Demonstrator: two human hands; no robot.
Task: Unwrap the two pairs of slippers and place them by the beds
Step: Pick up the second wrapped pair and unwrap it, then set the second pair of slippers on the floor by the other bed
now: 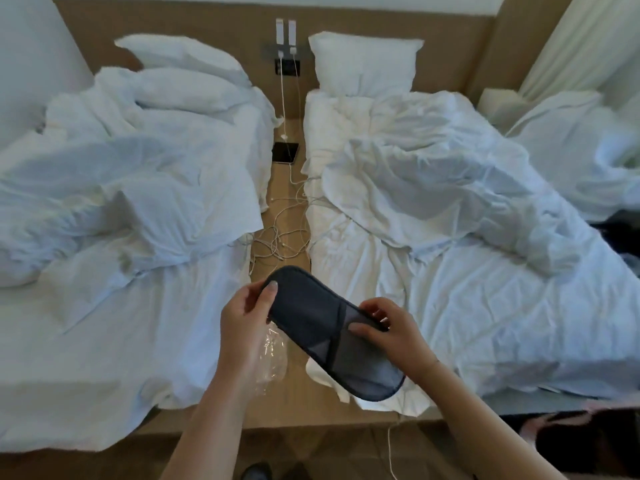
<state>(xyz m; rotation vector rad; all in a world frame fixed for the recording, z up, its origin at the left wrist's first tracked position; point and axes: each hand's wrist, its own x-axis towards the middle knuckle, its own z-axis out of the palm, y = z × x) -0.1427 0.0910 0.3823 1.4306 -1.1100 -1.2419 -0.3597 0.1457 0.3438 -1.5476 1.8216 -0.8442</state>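
Observation:
A flat dark grey slipper, possibly a stacked pair, is held in the air over the gap between two unmade beds. My left hand pinches its far end, thumb on top. My right hand grips it near the strap, fingers over the upper. A crumpled clear plastic wrapper hangs below my left hand; I cannot tell whether that hand still holds it. The left bed and the right bed both carry rumpled white sheets and duvets.
A wooden ledge between the beds carries tangled white charging cables and a dark tablet. Chargers sit in a wall socket. A dark object lies on the floor. Dark clothing lies at the right edge.

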